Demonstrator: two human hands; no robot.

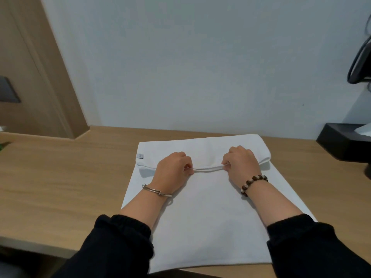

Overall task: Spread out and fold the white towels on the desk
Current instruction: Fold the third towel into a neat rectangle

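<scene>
A white towel (208, 221) lies flat on the wooden desk (66, 177), reaching from near the wall to the front edge. Its far part is folded back toward me, forming a doubled band with a small label at its left end. My left hand (172, 172) pinches the folded edge left of centre, fingers curled. My right hand (242, 163) pinches the same edge to the right, fingers curled over the fabric. The edge sags slightly between the two hands.
A black box (345, 143) with white tissue showing sits at the desk's right end by the wall. A dark rounded object (359, 63) hangs at the upper right. A wooden door frame (40, 67) stands at the left, and the pale wall runs behind the desk.
</scene>
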